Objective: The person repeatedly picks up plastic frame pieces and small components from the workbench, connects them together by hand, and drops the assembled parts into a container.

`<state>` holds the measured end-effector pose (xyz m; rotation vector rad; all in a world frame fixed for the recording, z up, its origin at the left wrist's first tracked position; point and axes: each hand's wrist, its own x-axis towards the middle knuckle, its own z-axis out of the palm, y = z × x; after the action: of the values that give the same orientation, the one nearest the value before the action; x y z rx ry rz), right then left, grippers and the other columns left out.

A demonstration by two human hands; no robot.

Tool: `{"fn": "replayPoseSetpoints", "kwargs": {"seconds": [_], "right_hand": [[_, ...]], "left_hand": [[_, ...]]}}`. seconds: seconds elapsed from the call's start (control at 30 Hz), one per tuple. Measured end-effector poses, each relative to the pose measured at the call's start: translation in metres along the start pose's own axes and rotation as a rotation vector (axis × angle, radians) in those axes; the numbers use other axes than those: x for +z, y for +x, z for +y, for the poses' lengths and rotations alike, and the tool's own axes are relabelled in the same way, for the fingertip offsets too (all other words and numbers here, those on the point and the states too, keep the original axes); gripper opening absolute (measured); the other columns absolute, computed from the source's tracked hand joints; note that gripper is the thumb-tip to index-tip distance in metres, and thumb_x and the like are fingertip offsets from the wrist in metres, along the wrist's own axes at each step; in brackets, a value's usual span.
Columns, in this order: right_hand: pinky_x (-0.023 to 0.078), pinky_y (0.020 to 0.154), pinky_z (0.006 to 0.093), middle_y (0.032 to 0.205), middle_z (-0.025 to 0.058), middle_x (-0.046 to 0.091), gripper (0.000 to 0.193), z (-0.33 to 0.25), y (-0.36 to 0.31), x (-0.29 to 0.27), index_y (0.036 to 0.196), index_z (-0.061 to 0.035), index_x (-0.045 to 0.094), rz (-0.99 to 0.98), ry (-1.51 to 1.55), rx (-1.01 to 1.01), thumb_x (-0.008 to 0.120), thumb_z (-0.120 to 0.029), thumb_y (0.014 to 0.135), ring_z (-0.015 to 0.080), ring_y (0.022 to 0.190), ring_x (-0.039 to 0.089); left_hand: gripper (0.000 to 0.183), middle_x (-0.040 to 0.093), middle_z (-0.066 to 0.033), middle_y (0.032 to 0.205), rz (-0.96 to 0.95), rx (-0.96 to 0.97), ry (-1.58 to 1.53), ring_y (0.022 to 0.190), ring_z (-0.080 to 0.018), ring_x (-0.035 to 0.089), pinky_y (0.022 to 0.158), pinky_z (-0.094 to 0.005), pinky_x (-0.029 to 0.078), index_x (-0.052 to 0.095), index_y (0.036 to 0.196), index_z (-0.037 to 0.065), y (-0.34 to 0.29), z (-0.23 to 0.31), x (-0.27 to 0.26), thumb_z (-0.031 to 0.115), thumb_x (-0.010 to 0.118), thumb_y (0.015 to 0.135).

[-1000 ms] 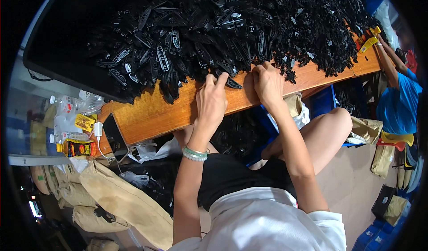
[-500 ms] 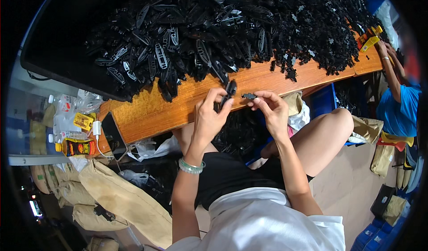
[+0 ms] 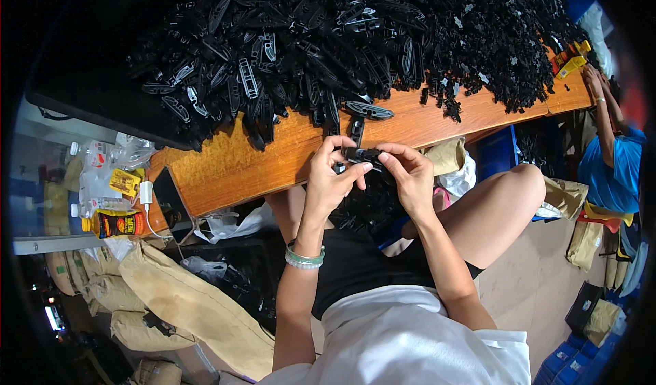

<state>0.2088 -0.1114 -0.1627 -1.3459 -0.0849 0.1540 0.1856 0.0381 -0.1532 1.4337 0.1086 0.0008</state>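
My left hand [image 3: 329,183], with a pale bracelet on its wrist, pinches a black plastic part [image 3: 351,155] in front of the table edge. My right hand [image 3: 413,182] has thumb and fingers closed on a small black plastic clip [image 3: 372,156], which meets the part in the left hand. Fingers hide much of both pieces. Just beyond, other long black plastic parts [image 3: 370,110] lie on the wooden table [image 3: 225,176]. They edge a large heap of the same slotted parts [image 3: 294,36]. To its right spreads a heap of small black clips [image 3: 488,50].
Bottles [image 3: 117,224], a yellow packet [image 3: 126,182] and a white plug with cable [image 3: 145,192] crowd the table's left end. Below lie brown sacks [image 3: 184,296]. A co-worker in a blue shirt [image 3: 608,173] reaches onto the table at far right, by a yellow bottle [image 3: 571,67].
The right hand has moved left, bringing the small clip against the part in my left hand. The left-hand part has turned from steeply slanted to nearly level.
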Motion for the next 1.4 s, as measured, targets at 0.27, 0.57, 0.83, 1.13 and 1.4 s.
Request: {"fn": "replayPoseSetpoints", "kwargs": {"seconds": [0.27, 0.57, 0.83, 1.13, 1.4], "right_hand": [[0.048, 0.074, 0.0273, 0.089, 0.0106, 0.066, 0.014, -0.001, 0.002, -0.005, 0.094, 0.0022, 0.065, -0.003, -0.363, -0.280, 0.063, 0.001, 0.080, 0.0179, 0.082, 0.062], [0.049, 0.073, 0.0273, 0.088, 0.0118, 0.066, 0.020, -0.008, -0.005, -0.006, 0.097, 0.0010, 0.066, -0.057, -0.383, -0.279, 0.067, -0.001, 0.077, 0.0184, 0.081, 0.063], [0.048, 0.064, 0.0248, 0.082, 0.0094, 0.065, 0.018, -0.017, -0.014, -0.017, 0.093, 0.0021, 0.066, -0.034, -0.314, -0.176, 0.070, -0.005, 0.077, 0.0129, 0.072, 0.061], [0.042, 0.053, 0.0300, 0.070, 0.0132, 0.059, 0.005, -0.017, 0.014, -0.050, 0.082, 0.0017, 0.064, 0.119, -0.889, -0.549, 0.064, -0.003, 0.081, 0.0208, 0.055, 0.054], [0.048, 0.065, 0.0416, 0.089, 0.0151, 0.059, 0.017, -0.020, 0.090, -0.039, 0.088, -0.0027, 0.062, 0.392, -1.464, -0.338, 0.061, -0.019, 0.082, 0.0348, 0.074, 0.061]], "left_hand": [[0.028, 0.061, -0.0071, 0.070, 0.035, -0.018, -0.027, 0.045, -0.0057, 0.054, 0.036, -0.0152, 0.033, 0.047, 0.095, 0.002, -0.006, -0.001, 0.000, -0.001, 0.068, 0.077], [0.024, 0.057, -0.0039, 0.073, 0.113, 0.119, -0.007, 0.051, -0.0044, 0.053, 0.040, -0.0148, 0.035, 0.049, 0.092, 0.003, -0.011, 0.003, 0.004, -0.004, 0.066, 0.077], [0.013, 0.055, 0.0002, 0.066, 0.089, 0.037, -0.033, 0.048, -0.0028, 0.049, 0.042, -0.0156, 0.034, 0.054, 0.088, 0.002, -0.026, 0.010, 0.016, 0.003, 0.064, 0.081], [0.010, 0.064, -0.0146, 0.085, 0.129, 0.325, 0.816, 0.075, -0.0236, 0.065, 0.060, -0.0303, 0.050, 0.060, 0.087, 0.000, -0.048, -0.046, 0.020, 0.008, 0.064, 0.082], [0.024, 0.054, -0.0100, 0.081, 0.554, 0.497, 1.237, 0.068, -0.0302, 0.057, 0.056, -0.0393, 0.044, 0.059, 0.089, 0.002, -0.002, 0.004, 0.030, 0.020, 0.071, 0.076]]}}
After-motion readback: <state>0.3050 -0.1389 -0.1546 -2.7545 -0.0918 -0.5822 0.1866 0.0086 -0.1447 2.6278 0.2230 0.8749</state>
